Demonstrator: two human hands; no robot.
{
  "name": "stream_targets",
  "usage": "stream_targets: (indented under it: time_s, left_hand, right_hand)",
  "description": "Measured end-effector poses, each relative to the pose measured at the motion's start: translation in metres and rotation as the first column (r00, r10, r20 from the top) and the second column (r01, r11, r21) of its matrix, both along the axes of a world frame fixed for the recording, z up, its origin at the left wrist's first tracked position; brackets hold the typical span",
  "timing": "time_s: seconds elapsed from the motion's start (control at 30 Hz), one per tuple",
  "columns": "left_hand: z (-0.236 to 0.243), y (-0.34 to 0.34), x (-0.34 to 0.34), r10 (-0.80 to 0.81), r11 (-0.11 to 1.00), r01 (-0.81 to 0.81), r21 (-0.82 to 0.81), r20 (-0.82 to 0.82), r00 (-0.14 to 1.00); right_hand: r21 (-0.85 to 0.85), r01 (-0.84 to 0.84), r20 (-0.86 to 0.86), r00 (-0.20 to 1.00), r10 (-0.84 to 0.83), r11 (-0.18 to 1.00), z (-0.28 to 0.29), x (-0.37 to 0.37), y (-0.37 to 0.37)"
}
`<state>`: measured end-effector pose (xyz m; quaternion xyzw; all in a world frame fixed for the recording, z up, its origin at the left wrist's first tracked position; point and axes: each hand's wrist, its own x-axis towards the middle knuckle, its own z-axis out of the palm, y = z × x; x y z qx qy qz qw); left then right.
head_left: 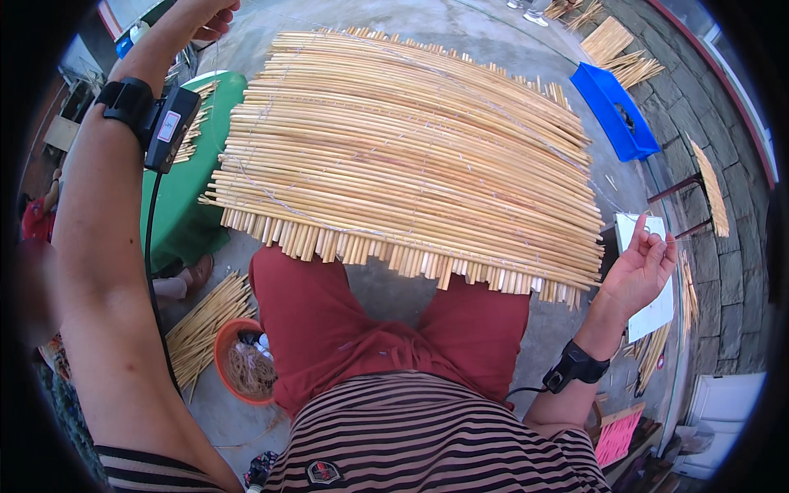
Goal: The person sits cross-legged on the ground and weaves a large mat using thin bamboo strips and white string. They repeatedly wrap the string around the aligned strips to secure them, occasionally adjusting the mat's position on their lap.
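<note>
A mat of pale straw-coloured reed sticks (411, 164) lies across my knees, its sticks laid side by side and bound with thin whitish string (283, 204). My left hand (215, 20) is raised at the far left, beyond the mat's corner and cut by the picture's edge. Its visible fingers are curled, and a fine strand hangs near them. Off the mat's right edge, my right hand (641, 271) is lifted with fingers bent together. A thin string runs from the mat to its fingertips. Both wrists wear black straps with small devices.
An orange bucket (220, 361) of tangled string stands by my left leg, next to loose sticks (201, 329). A green-covered table (185, 218) is at left, with a person's foot beside it. Right lie a blue crate (612, 111), a white board (657, 308) and stick bundles.
</note>
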<state>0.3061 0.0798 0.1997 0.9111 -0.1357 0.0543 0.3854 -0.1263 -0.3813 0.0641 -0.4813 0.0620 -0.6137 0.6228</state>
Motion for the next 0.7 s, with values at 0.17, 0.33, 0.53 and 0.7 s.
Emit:
stream_targets:
  time_s: [0.17,0.33,0.53,0.7]
  left_hand:
    - [0.074,-0.098,-0.092,-0.233,0.955,0.228,0.189,0.004,0.973]
    - [0.034,-0.131,-0.175,-0.256,0.424,-0.146,0.894,0.273,0.927]
    - [-0.076,-0.064,-0.297,-0.587,0.089,0.995,0.052,-0.804,0.094]
    - [-0.218,-0.037,-0.319,-0.598,0.799,0.242,-0.551,-0.774,0.210]
  right_hand:
    - [0.042,-0.446,-0.273,0.855,0.440,0.894,0.003,0.034,0.057]
    - [-0.072,-0.573,-0.746,0.574,0.337,0.816,0.009,0.048,0.121]
    - [-0.120,-0.756,-0.905,0.350,0.242,0.643,-0.014,0.081,0.164]
    - [0.001,-0.793,-0.844,0.327,0.425,0.610,-0.038,0.100,0.176]
